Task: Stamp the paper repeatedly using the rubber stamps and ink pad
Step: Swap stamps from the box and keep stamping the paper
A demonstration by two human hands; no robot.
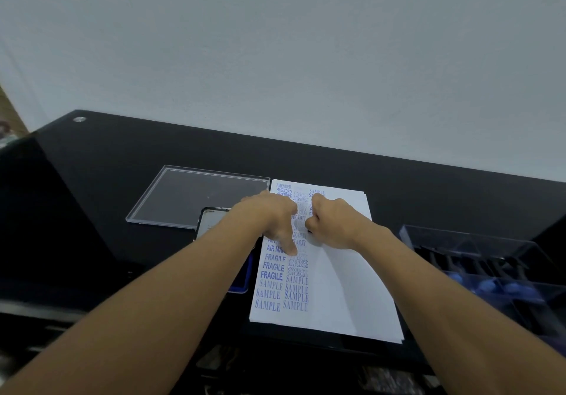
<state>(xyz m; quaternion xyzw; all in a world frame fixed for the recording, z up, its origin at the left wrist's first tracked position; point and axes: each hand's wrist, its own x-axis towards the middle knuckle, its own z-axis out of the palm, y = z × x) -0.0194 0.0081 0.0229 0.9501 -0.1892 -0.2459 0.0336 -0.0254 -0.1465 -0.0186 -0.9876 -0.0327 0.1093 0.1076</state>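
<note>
Paper point(337, 287): white stack in the middle of the dark surface point(428, 186); blue prints fill the left columns and the right half is bare.
Left hand point(269, 213): my fingers lie spread and flat on the printed columns, pressing the sheet down.
Right hand point(333, 220): my fingers are curled tight together over the upper middle of the page, I judge round a stamp that the fist hides.
Ink pad point(240, 278): open, just beside the paper's left edge, partly under my left forearm.
Stamp box point(520, 259): clear, at the right, with spare stamps point(487, 286) inside; a clear lid point(190, 198) lies at the far left.
Smear risk: my left palm and thumb rest on prints that may be wet, so any slide would drag the ink.
Overlap risk: the prints near my fist are crowded, and a stamp placed blind could land across one.
Blur risk: rocking or uneven pressure would double the letters.
Slip risk: lifting the flat hand first could let the top sheet shift.
Forearm risk: dipping into the pad would carry ink onto the page.
</note>
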